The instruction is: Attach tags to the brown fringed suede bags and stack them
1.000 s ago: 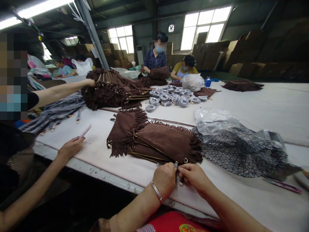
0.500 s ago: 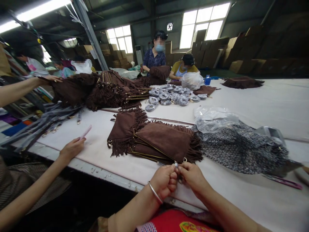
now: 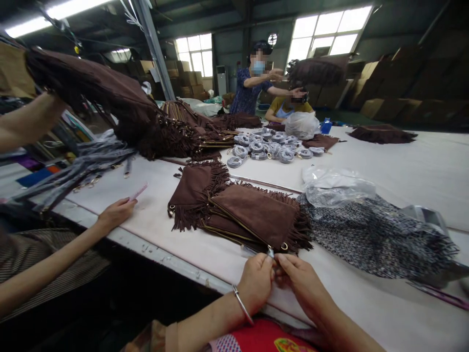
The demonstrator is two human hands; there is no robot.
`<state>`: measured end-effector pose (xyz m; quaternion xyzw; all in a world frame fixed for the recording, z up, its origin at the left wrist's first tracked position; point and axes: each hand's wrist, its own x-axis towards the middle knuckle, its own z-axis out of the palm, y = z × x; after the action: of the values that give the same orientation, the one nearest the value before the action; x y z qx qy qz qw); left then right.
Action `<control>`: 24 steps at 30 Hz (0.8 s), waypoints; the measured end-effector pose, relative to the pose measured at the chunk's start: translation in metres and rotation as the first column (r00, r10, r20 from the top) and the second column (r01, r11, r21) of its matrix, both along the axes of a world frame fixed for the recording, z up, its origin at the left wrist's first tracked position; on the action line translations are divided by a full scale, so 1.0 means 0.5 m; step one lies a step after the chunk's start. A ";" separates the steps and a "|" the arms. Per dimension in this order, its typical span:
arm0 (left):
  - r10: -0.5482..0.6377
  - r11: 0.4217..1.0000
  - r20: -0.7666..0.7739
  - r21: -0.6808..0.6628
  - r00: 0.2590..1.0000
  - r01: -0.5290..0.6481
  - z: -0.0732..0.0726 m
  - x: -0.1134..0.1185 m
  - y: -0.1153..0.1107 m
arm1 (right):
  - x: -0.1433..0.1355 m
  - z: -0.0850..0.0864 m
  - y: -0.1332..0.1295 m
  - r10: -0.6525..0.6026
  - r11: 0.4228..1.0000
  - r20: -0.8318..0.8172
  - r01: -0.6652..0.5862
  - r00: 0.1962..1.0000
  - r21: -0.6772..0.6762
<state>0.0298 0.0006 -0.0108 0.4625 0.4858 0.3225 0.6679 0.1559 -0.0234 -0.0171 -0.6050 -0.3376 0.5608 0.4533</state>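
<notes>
The left hand [image 3: 256, 281], a silver bangle [image 3: 242, 305] at its wrist, has thumb and fingers closed on a small pale zip end [image 3: 270, 252]. The right hand [image 3: 300, 278] meets it there with fingers curled; what its fingertips grip is hidden.

Just beyond both hands, the top fringed bag [image 3: 262, 208] lies flat on a brown stack, its near corner at the zip end and a metal ring [image 3: 284, 246] just above the right hand's thumb. Farther left of the left hand, a smaller brown piece [image 3: 192, 185] touches that stack. To the right hand's right, patterned cloth [image 3: 377, 239] spreads over the desk [image 3: 384, 313], with clear plastic [image 3: 335, 188] on its far edge.

Well left of the left hand, a co-worker's hand [image 3: 117, 213] holds a pale pink strip [image 3: 139, 190]. Farthest ahead of the hands are wrapped strap coils [image 3: 256, 146], then a person in blue [image 3: 244, 93], arms outstretched toward a blurred brown bundle [image 3: 318, 71] in mid-air.
</notes>
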 end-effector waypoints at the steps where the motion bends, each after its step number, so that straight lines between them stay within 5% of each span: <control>1: 0.001 0.996 -0.050 0.085 0.999 0.003 0.001 0.001 -0.001 | -0.007 0.004 -0.003 0.004 1.000 -0.129 -0.003 0.992 0.002; 4: 0.000 0.991 -0.032 0.132 0.999 0.004 0.005 0.001 -0.003 | -0.029 0.014 0.000 -0.057 0.998 -0.333 0.066 0.941 0.014; 8: 0.036 0.977 0.280 -0.212 0.959 0.025 0.018 -0.001 -0.009 | -0.049 0.014 0.015 -0.099 0.995 -0.482 0.078 0.871 -0.063; 11: 0.099 0.891 0.537 -0.423 0.838 0.166 0.030 -0.008 -0.007 | -0.056 0.012 0.021 -0.072 0.993 -0.599 0.001 0.798 -0.118; 15: 0.149 0.760 0.722 -0.521 0.675 0.389 0.041 -0.015 0.012 | -0.055 0.024 0.033 -0.069 0.997 -0.633 0.039 0.771 -0.061; 18: 0.046 0.761 0.690 -0.493 0.723 0.422 0.044 -0.018 0.033 | -0.032 0.038 0.040 -0.003 1.000 -0.587 0.010 0.809 0.009; 20: -0.084 0.841 0.539 -0.413 0.838 0.350 0.046 -0.027 0.050 | -0.004 0.044 0.036 0.033 0.999 -0.503 -0.031 0.864 0.014; 22: -0.180 0.942 0.300 -0.223 0.937 0.252 0.051 -0.047 0.067 | 0.028 0.044 0.023 0.007 0.999 -0.365 -0.022 0.931 -0.037; 24: -0.251 0.966 0.159 -0.016 0.955 0.257 0.060 -0.076 0.082 | 0.056 0.037 0.004 -0.050 0.995 -0.251 0.026 0.967 -0.095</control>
<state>-0.0082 0.0414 0.0191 0.4822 0.3744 0.2601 0.7481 0.1839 -0.0214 0.0014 -0.5547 -0.2394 0.6395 0.4754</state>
